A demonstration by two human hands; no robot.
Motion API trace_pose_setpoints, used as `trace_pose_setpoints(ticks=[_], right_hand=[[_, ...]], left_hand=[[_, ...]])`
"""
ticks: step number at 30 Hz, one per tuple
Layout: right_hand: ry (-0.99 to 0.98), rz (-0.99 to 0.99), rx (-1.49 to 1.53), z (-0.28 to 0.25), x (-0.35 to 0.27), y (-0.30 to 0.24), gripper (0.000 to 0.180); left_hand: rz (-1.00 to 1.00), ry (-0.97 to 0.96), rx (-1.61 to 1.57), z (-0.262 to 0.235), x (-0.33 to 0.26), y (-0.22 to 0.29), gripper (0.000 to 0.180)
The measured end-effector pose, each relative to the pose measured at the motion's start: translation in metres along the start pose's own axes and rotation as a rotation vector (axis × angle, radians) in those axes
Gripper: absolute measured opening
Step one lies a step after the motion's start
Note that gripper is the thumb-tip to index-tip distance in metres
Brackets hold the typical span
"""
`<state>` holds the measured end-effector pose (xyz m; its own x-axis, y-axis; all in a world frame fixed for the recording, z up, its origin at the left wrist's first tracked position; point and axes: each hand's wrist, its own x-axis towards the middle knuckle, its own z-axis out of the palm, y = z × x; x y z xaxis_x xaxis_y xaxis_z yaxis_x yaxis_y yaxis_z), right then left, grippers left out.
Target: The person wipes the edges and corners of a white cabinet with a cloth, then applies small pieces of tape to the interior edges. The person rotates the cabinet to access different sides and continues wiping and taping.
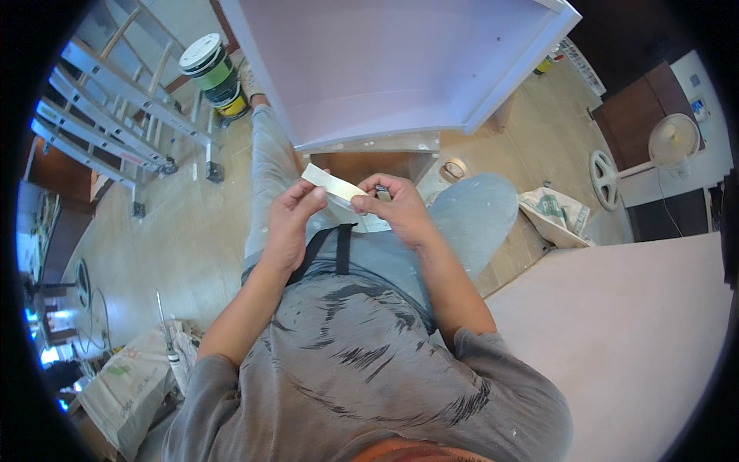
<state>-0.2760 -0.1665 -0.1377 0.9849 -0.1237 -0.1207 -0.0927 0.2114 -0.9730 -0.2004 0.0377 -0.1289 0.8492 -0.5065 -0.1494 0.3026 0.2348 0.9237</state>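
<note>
A short pale cream strip (332, 183), which looks like masking tape, stretches between my two hands above my lap. My left hand (289, 219) pinches its left end between thumb and fingers. My right hand (400, 209) grips the other end, its thumb pressed against the strip and its fingers curled behind. A small dark thing shows by the right fingers, too little of it to name. Just beyond the hands stands a white open cabinet box (369, 77). On the floor past my right hand lies a tape roll (455, 168).
Aluminium ladders (127, 100) stand at the far left beside a paint bucket (212, 75). A white board (616, 331) lies at the right, near a crumpled sack (556, 215). A fan (674, 143) is at the far right. Another sack (127, 385) and a caulking gun (175, 362) sit at lower left.
</note>
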Motion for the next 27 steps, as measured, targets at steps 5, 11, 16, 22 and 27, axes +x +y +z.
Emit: trace_pose_setpoints(ticks=[5, 11, 16, 22, 27], right_hand=[[-0.062, -0.019, -0.056, 0.005, -0.001, 0.001, 0.021], [-0.079, 0.037, -0.11, 0.007, -0.002, -0.001, 0.021], [-0.067, 0.035, -0.163, 0.009, -0.001, 0.0, 0.021], [0.051, -0.009, -0.433, -0.009, -0.001, -0.006, 0.026], [0.015, -0.063, -0.692, -0.023, 0.024, -0.05, 0.027]], left_hand=[[0.057, 0.204, 0.143, 0.004, 0.003, -0.004, 0.03], [0.027, 0.292, 0.176, -0.004, 0.003, 0.003, 0.032], [0.036, 0.285, 0.177, -0.015, 0.005, -0.001, 0.024], [-0.016, 0.374, 0.147, -0.054, 0.022, 0.002, 0.023], [-0.01, 0.181, 0.47, -0.082, 0.043, 0.042, 0.028]])
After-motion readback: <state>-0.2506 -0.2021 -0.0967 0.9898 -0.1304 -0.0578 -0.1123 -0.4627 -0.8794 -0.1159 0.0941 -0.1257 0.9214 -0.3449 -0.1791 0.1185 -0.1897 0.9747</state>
